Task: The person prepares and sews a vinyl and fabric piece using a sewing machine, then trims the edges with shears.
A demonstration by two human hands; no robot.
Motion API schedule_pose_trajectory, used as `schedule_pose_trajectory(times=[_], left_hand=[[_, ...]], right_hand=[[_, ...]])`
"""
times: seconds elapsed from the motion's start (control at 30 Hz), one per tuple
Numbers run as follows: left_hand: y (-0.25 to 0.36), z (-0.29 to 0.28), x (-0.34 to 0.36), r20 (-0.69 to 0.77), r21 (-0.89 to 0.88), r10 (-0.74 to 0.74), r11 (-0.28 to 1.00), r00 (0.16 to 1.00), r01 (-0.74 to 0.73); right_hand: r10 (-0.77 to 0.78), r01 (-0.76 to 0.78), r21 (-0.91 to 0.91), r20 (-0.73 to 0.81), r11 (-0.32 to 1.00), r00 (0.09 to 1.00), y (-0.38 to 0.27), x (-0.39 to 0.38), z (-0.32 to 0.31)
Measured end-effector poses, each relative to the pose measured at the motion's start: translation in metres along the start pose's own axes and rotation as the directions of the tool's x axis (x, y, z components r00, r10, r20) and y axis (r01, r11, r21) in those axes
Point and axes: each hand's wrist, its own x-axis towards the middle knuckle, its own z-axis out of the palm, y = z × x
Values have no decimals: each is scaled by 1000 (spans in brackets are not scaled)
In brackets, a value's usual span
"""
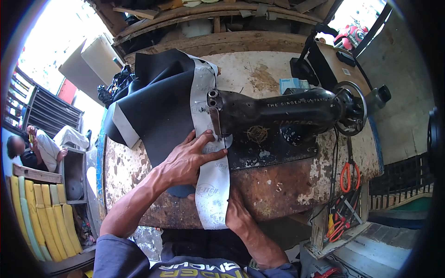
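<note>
1. A black metal sewing machine (282, 109) bars the way right of the left hand (185, 155).
2. A draped, smooth black sheet (169, 99) bulks up beyond its wrist.
3. Bare, flaking brown tabletop (278, 187) before the machine offers passage; orange-handled scissors (343, 178) obstruct its right end.

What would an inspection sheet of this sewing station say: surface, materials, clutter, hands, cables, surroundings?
Surface: worn table, paint flaking.
Job's things: black sheet material and white strip at the sewing machine.
Clutter: light blue packet behind the machine; red-handled scissors at right.
Hands: left hand spread on the strip; right hand partly hidden beneath it.
Cables: dark cable hanging by the machine's right end.
Surroundings: seated person at left.
</note>
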Motion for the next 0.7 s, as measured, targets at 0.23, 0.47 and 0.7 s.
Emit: schedule_pose_trajectory(times=[0.23,0.47,0.7], left_hand=[[-8,-3,3,-38,18,2,1000,999,-1],[9,3,-17,37,96,79,992,996,-82],[-1,9,-11,46,-87,81,993,996,-77]], right_hand=[[192,-204,378,70,903,979,-7,7,-4],[10,6,-233,67,972,998,-4,-10,23],[27,-2,-249,97,969,995,-4,-9,30]])
